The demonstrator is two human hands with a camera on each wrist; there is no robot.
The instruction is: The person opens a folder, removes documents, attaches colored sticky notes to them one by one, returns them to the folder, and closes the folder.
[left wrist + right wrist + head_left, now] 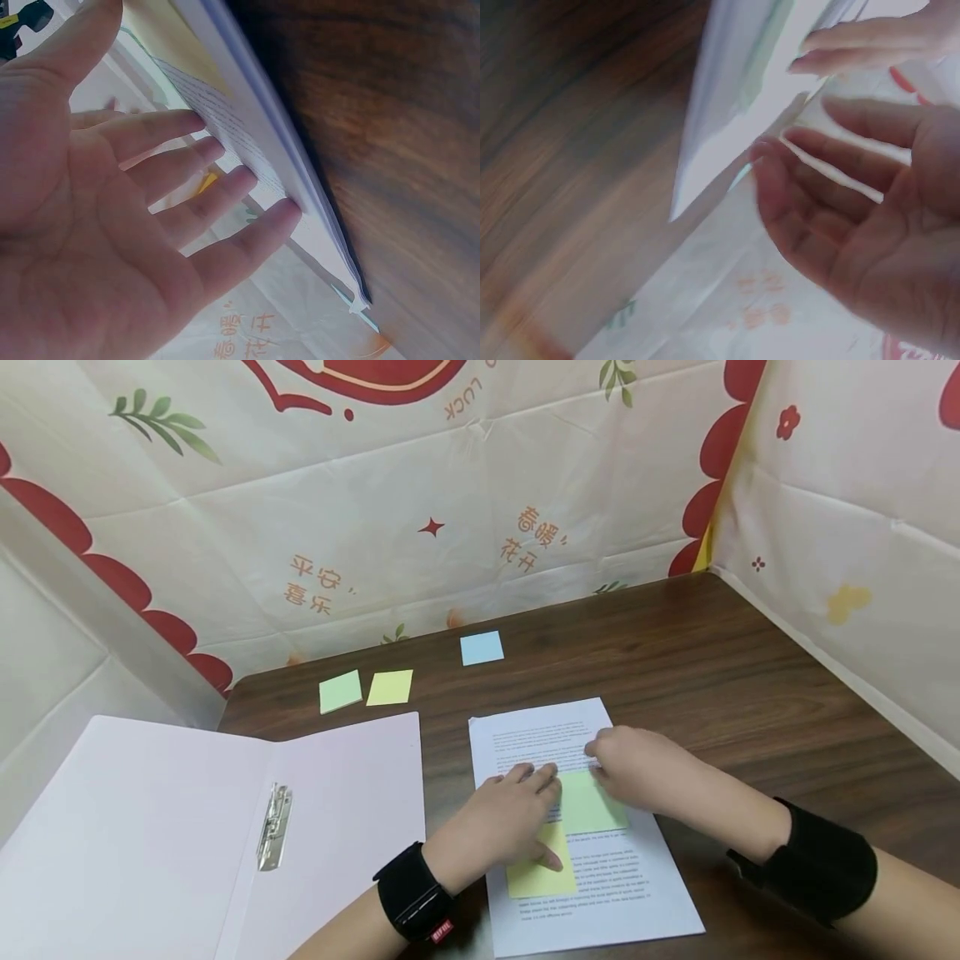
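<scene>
A thin stack of printed white sheets [570, 877] lies on the brown table [750, 693], with a green sticky note [592, 806] and a yellow sticky note [540, 872] stuck on the top page. My left hand [517, 814] lies flat on the page, fingers straight, thumb on the yellow note. In the left wrist view the fingertips [285, 214] touch the sheets [262, 142]. My right hand [637, 768] rests with loosely bent fingers at the green note's upper edge. It holds nothing that I can see. The right wrist view shows its fingers [832, 157] beside the paper [727, 97].
An open pale pink folder [150, 835] with a metal clip [273, 827] lies at the left. Green [340, 691], yellow [390, 687] and blue [482, 647] sticky notes lie at the back of the table. Printed cloth walls [847, 527] close in the back and right.
</scene>
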